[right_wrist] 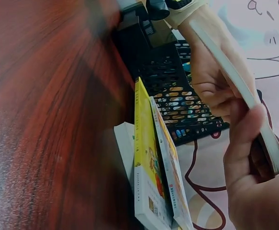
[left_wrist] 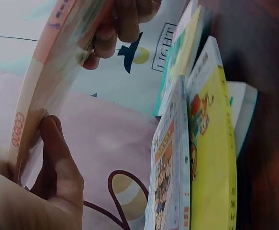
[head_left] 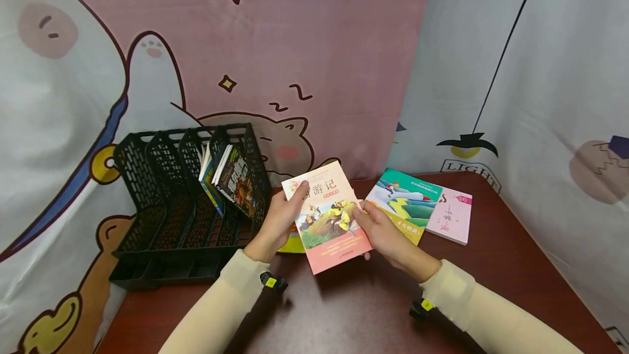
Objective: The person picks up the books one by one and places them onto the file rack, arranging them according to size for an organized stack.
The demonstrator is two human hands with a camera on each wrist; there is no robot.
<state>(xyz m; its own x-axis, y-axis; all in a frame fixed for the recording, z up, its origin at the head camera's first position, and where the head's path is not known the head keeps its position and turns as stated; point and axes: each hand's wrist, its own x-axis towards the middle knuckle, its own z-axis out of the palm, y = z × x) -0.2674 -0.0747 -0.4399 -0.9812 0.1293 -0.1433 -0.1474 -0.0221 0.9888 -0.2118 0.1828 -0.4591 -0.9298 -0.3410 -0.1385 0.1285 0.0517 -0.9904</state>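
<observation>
Head view: handling looked partway; books (head_left: 241,179) stood in the black rack (head_left: 147,272) at nine o'clock, while a green book (head_left: 410,195) and a pink book (head_left: 452,214) lay loose at three. Centre, above the table (head_left: 368,310): one paperback (head_left: 326,223), cream over pink, illustrated, tilted, gripped by left hand (head_left: 280,220) and right hand (head_left: 388,234). Left wrist view: pale spine (left_wrist: 31,91), red-marked; yellow book (left_wrist: 211,143) at four o'clock. Right wrist view: pages (right_wrist: 235,79) closed, toward three o'clock.

Head: high up, widest, looking forward and down.
Left wrist: close, facing rightward, table (left_wrist: 271,177) along frame's right.
Right wrist: close, facing leftward, table along left.
All three share: that held book (head_left: 326,228).
</observation>
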